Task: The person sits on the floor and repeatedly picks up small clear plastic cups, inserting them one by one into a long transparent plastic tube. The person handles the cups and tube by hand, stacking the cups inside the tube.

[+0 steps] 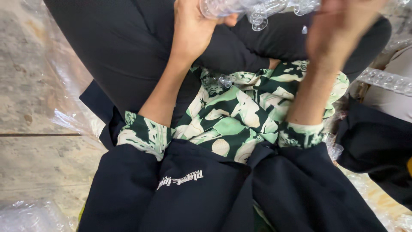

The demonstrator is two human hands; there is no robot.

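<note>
Now the left hand (195, 25) is closing its fingers round the clear plastic tube strip (253, 10), lying sideways w/ the blurry right hand (339, 30) touching it, grip unclear.

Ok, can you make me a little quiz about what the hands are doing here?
1. True or false: the left hand grips a strip of clear plastic cups.
2. What lies in the lap under both arms? A) a red towel B) a green patterned cloth C) a book
3. Fill in: the right hand looks ____ in the head view, so its grip is unclear.

Key: 1 true; 2 B; 3 blurred
</note>
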